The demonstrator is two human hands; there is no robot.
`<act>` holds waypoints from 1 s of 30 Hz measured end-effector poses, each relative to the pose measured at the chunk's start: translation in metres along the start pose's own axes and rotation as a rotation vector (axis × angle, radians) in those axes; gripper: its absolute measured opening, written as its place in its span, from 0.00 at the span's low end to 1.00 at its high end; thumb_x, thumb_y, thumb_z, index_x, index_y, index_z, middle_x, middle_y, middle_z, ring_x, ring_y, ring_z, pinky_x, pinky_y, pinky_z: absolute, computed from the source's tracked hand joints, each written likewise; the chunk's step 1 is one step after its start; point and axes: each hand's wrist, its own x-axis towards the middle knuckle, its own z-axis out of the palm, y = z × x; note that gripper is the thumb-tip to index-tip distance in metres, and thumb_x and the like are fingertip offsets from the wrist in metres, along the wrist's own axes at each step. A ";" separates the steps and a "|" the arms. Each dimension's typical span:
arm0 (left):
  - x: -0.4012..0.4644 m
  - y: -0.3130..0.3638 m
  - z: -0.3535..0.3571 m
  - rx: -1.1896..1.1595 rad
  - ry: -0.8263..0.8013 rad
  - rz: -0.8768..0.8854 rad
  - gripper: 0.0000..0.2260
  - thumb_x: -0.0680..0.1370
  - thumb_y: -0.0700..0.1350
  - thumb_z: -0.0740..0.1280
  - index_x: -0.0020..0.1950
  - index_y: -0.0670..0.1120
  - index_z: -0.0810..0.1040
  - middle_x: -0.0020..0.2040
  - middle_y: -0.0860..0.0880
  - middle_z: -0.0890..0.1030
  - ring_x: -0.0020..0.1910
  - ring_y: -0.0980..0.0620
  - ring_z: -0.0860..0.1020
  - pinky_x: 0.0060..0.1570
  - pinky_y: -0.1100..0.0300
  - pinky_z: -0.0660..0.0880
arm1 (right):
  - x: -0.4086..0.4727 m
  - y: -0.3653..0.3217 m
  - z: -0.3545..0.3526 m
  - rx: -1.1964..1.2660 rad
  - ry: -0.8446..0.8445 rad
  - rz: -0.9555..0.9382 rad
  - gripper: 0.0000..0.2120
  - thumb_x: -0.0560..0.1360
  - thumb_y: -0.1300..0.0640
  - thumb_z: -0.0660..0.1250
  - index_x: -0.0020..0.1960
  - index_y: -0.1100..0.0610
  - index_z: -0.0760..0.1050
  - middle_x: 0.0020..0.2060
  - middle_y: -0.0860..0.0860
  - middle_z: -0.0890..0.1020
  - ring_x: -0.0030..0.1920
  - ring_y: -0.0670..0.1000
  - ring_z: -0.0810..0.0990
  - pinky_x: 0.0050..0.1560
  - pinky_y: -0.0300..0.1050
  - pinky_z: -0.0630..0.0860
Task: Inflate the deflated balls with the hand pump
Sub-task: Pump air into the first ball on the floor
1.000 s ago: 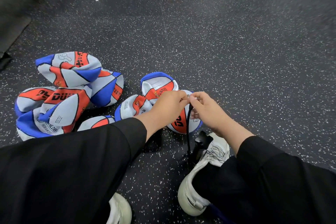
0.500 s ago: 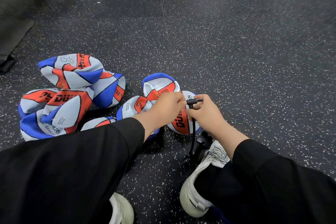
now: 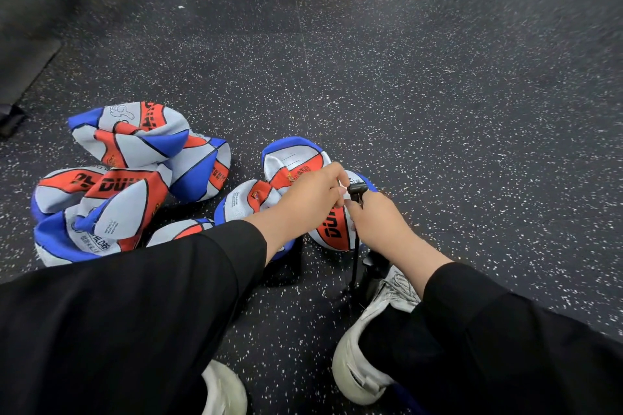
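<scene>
My left hand [image 3: 312, 199] pinches at the valve spot on the ball [image 3: 332, 229] at my twelve o'clock, just past my right shoe [image 3: 367, 347], while my right hand [image 3: 381, 226] grips the black hose nozzle [image 3: 357, 189] of the hand pump [image 3: 371, 271], whose body stands by that shoe. The ball is red, white and blue, half-collapsed, and I judge it soft and light, apt to fold away, so I should brace it beside the valve. More limp balls [image 3: 128, 185] lie heaped at ten o'clock on the speckled floor [image 3: 438, 111].
</scene>
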 end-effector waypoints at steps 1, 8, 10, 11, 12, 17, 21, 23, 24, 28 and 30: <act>0.000 -0.001 0.000 0.003 -0.004 0.012 0.04 0.83 0.40 0.64 0.53 0.50 0.74 0.40 0.50 0.84 0.46 0.49 0.82 0.54 0.45 0.78 | 0.000 0.000 0.000 0.029 -0.016 -0.001 0.13 0.83 0.52 0.58 0.41 0.55 0.68 0.40 0.54 0.82 0.43 0.56 0.81 0.43 0.48 0.76; 0.000 -0.003 -0.006 -0.115 0.235 -0.162 0.14 0.86 0.51 0.59 0.70 0.51 0.73 0.50 0.55 0.80 0.43 0.54 0.77 0.43 0.58 0.70 | 0.002 0.013 -0.008 0.253 0.097 0.088 0.10 0.79 0.52 0.61 0.44 0.58 0.72 0.36 0.55 0.84 0.36 0.54 0.82 0.38 0.45 0.74; 0.000 -0.009 -0.003 -0.131 0.261 -0.292 0.16 0.85 0.50 0.60 0.73 0.49 0.71 0.54 0.52 0.80 0.48 0.51 0.78 0.47 0.58 0.69 | 0.002 0.023 -0.012 0.286 0.156 0.127 0.13 0.79 0.48 0.64 0.43 0.57 0.75 0.36 0.55 0.83 0.36 0.55 0.79 0.39 0.47 0.73; 0.000 -0.014 0.002 -0.133 0.244 -0.347 0.19 0.85 0.50 0.61 0.75 0.48 0.70 0.58 0.50 0.80 0.54 0.49 0.78 0.52 0.58 0.70 | 0.003 0.027 -0.013 0.294 0.173 0.134 0.16 0.79 0.46 0.65 0.42 0.58 0.76 0.34 0.54 0.81 0.35 0.56 0.76 0.37 0.47 0.72; -0.001 -0.017 0.008 -0.148 0.223 -0.406 0.22 0.84 0.51 0.63 0.76 0.47 0.68 0.64 0.48 0.79 0.61 0.46 0.77 0.58 0.58 0.71 | 0.003 0.029 -0.014 0.319 0.187 0.127 0.17 0.78 0.45 0.65 0.40 0.58 0.75 0.32 0.52 0.77 0.33 0.55 0.73 0.35 0.46 0.69; 0.000 -0.027 0.043 -0.587 0.131 -0.720 0.32 0.78 0.61 0.70 0.76 0.47 0.65 0.69 0.46 0.76 0.64 0.42 0.75 0.56 0.49 0.75 | 0.001 0.034 -0.009 0.498 0.107 0.106 0.09 0.80 0.46 0.65 0.48 0.49 0.80 0.48 0.49 0.84 0.48 0.51 0.81 0.50 0.48 0.78; 0.010 -0.025 0.048 -0.711 0.115 -0.837 0.50 0.69 0.70 0.74 0.82 0.52 0.53 0.77 0.46 0.67 0.72 0.36 0.70 0.61 0.36 0.73 | 0.003 0.044 -0.006 0.588 0.069 0.158 0.18 0.75 0.38 0.64 0.48 0.53 0.80 0.43 0.49 0.84 0.44 0.53 0.81 0.54 0.56 0.79; 0.014 -0.028 0.050 -0.703 0.082 -0.890 0.56 0.66 0.71 0.76 0.83 0.53 0.48 0.80 0.46 0.61 0.76 0.35 0.64 0.63 0.28 0.68 | 0.005 0.048 -0.004 0.593 0.084 0.148 0.17 0.78 0.41 0.63 0.46 0.55 0.79 0.39 0.49 0.81 0.41 0.52 0.77 0.47 0.50 0.76; 0.016 -0.029 0.053 -0.707 0.064 -0.898 0.58 0.65 0.70 0.77 0.83 0.53 0.47 0.80 0.46 0.61 0.77 0.35 0.64 0.63 0.27 0.68 | 0.007 0.049 -0.002 0.587 0.096 0.144 0.16 0.80 0.42 0.63 0.47 0.55 0.79 0.40 0.49 0.81 0.41 0.51 0.76 0.44 0.48 0.74; 0.027 -0.030 0.065 -0.728 0.162 -0.825 0.53 0.64 0.66 0.80 0.79 0.52 0.54 0.72 0.48 0.71 0.67 0.39 0.74 0.54 0.41 0.77 | 0.009 0.053 0.004 0.560 0.168 0.108 0.17 0.82 0.45 0.60 0.52 0.57 0.78 0.43 0.47 0.81 0.43 0.50 0.77 0.47 0.43 0.73; 0.037 -0.026 0.071 -0.704 0.222 -0.753 0.53 0.62 0.66 0.80 0.78 0.53 0.56 0.67 0.48 0.75 0.62 0.40 0.77 0.55 0.44 0.78 | 0.011 0.057 0.004 0.539 0.222 0.067 0.17 0.83 0.48 0.59 0.46 0.62 0.74 0.36 0.49 0.75 0.37 0.50 0.72 0.38 0.36 0.68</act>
